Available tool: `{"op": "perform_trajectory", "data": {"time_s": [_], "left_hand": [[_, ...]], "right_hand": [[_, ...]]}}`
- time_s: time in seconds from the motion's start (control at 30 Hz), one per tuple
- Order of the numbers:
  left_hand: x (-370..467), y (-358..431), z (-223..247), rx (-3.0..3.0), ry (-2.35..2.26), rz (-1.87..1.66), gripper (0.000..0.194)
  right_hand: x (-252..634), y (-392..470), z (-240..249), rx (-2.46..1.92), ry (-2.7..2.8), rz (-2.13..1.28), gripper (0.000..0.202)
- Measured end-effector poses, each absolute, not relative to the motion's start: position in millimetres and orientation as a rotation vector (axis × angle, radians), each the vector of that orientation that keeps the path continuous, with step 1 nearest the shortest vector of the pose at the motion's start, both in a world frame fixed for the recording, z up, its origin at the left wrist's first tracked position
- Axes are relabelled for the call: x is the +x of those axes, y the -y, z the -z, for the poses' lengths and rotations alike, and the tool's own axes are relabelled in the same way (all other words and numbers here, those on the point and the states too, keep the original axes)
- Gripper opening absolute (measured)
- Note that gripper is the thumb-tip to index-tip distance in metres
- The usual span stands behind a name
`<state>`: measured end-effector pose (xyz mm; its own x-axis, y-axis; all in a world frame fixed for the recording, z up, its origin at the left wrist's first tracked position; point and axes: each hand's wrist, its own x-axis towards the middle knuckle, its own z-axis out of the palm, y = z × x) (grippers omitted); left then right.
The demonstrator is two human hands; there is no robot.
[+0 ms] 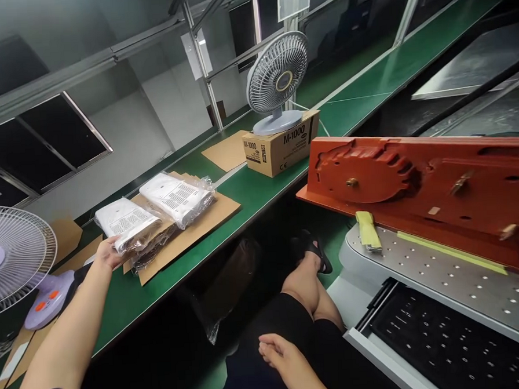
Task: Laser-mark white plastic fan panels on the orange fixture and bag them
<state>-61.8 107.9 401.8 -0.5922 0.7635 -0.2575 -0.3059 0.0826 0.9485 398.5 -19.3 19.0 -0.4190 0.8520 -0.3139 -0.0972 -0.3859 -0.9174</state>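
Note:
My left hand (109, 253) grips the near corner of a white panel in a clear plastic bag (126, 222), with the fingertips partly hidden at its edge. Beside it lies a second bagged white panel (176, 196), with printed text on its face. Both rest on brown cardboard sheets (216, 207) on the green bench (259, 197). Over my lap hangs my right hand (282, 356), its fingers loosely bent and a little apart, holding nothing.
A lilac fan (50, 301) stands left of my arm. Another fan (277, 80) sits on a carton marked M-1000 (278, 147). To my right are an orange fixture (416, 192), a yellow strap (366, 230), a perforated metal plate (450, 266) and a drawer with a black keyboard (450, 341).

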Motion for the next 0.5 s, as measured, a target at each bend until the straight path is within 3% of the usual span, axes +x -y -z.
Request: {"op": "perform_trajectory", "data": {"time_s": [0.23,0.33,0.5], "left_hand": [[-92.0,-118.1,-387.7,0.453,-1.575,-1.547,0.072],[-89.2,-125.5,-383.9,0.522,-1.703,-1.484,0.062],[-78.7,-132.5,-381.5,0.796,-2.325,-1.332,0.045]], "right_hand": [[396.4,15.5,-25.0,-1.185,1.092,-1.957,0.061],[394.8,13.5,-29.9,-1.212,1.067,-1.966,0.060],[395.9,11.4,-32.1,-1.221,0.969,-1.986,0.058]]}}
